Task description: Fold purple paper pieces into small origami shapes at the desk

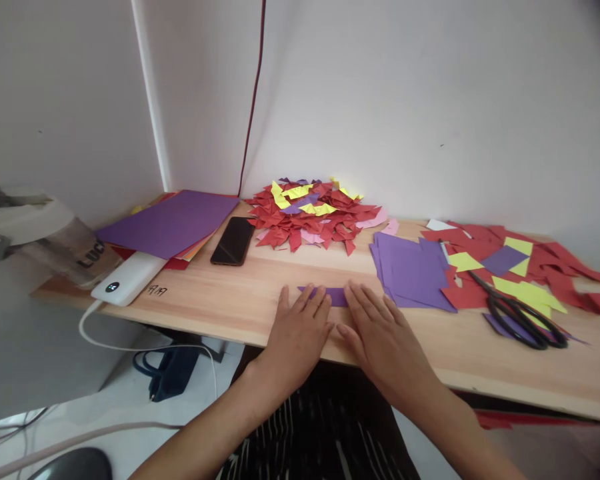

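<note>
A narrow folded strip of purple paper (337, 297) lies flat near the front edge of the wooden table (195, 293). My left hand (300, 327) presses on its left part with the fingers stretched out. On the right part rests my right hand (380, 327), also flat, its fingers extended and the thumb pointing towards the left hand. Most of the strip is hidden under the fingers; only its middle and a pointed left tip show. Just right of my hands is a stack of purple paper sheets (415, 270).
Folded red, yellow and purple paper pieces (310, 210) are heaped against the wall. Black-handled scissors (523, 313) lie among red and yellow scraps (545, 267) at right. A phone (233, 241), a white power bank (129, 277) with a cable and large purple sheets (175, 223) are at left.
</note>
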`<state>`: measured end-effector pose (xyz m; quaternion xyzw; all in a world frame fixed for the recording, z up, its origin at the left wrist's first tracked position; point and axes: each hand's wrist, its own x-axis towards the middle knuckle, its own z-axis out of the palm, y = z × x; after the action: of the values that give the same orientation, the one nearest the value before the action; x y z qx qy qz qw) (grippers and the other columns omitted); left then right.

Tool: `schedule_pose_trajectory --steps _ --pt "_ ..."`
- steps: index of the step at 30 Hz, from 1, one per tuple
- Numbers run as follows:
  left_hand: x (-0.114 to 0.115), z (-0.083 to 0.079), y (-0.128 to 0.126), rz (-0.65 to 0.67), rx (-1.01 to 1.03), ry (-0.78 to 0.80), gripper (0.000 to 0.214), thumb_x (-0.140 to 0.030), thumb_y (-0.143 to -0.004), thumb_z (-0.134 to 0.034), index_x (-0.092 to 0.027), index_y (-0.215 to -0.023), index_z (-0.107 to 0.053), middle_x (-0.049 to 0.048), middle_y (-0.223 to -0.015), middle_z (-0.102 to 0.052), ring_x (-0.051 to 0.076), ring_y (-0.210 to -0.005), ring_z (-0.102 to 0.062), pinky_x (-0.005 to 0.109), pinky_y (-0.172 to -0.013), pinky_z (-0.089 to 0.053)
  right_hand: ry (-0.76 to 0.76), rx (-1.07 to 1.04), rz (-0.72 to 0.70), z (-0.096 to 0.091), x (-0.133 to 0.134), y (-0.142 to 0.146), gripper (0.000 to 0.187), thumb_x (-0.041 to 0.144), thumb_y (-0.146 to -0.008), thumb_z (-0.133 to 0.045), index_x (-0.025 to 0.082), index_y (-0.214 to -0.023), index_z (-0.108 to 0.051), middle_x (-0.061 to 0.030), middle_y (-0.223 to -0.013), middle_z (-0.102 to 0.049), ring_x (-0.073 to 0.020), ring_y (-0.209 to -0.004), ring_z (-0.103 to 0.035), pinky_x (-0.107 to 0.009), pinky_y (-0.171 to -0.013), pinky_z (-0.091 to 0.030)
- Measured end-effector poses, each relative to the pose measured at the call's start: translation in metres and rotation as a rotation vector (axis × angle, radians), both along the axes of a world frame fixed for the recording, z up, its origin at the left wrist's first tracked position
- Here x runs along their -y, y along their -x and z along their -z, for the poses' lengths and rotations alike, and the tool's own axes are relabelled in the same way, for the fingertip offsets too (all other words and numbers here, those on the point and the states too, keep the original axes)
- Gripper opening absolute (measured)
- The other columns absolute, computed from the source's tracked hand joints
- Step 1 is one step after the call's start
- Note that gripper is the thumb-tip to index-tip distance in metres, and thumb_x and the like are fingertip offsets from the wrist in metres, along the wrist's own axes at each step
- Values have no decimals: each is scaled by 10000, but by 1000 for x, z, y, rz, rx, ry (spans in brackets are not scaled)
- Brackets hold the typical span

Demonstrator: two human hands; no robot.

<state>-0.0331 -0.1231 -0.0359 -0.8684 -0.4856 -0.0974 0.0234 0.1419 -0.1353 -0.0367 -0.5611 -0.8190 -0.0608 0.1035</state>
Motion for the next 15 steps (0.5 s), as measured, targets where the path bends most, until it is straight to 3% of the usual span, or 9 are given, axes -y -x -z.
schedule_pose_trajectory --steps 5,11,15 --pt "0 1 9 15 -14 18 466 -281 -1004 -272 -187 -1442 -403 77 -1506 -413 231 -1408 -355 601 -1134 -264 86 9 -100 2 0 15 597 429 -998 -258 69 -1444 -424 -118 -1508 -388 -236 -1412 -351 -461 -1156 -301" --pt "7 -2 24 9 -35 -8 449 -272 -1008 -265 -182 -1394 -476 69 -1499 -423 233 -1400 -374 527 -1152 -273 37 8 -44 7 4 -9 615 454 -994 -246 65 -1422 -453 -144 -1482 -428 -253 -1386 -395 -507 -1139 -309" --pt "12 -9 18 -15 -52 -13 461 -296 -1005 -287 -126 -1384 -488 102 -1473 -458 255 -1390 -387 469 -1152 -292 -6 37 -29 7 6 -9 620 473 -992 -250 72 -1405 -481 -150 -1476 -432 -268 -1370 -418 -502 -1139 -297"
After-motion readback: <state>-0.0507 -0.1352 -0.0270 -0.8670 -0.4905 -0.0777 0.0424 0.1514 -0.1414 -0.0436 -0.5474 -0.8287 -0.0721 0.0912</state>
